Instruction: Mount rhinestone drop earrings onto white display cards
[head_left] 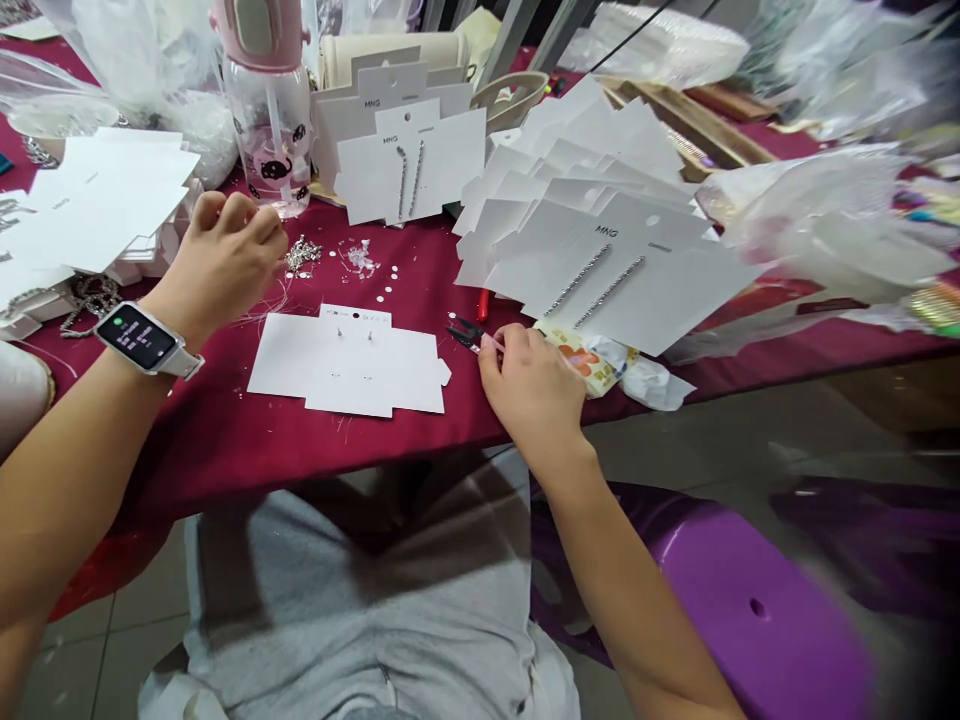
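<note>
Beside a bare earring card, the right hand pinches something tiny, the left hand curls over rhinestone chain, any hold hidden, and cards behind already carry strands.

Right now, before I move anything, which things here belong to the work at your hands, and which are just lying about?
Work:
left hand, nearest the rhinestone chain
right hand, at the black snips
flat white card
earring cards

Lying about:
bottle
wrapper
plastic bags
purple stool
</note>
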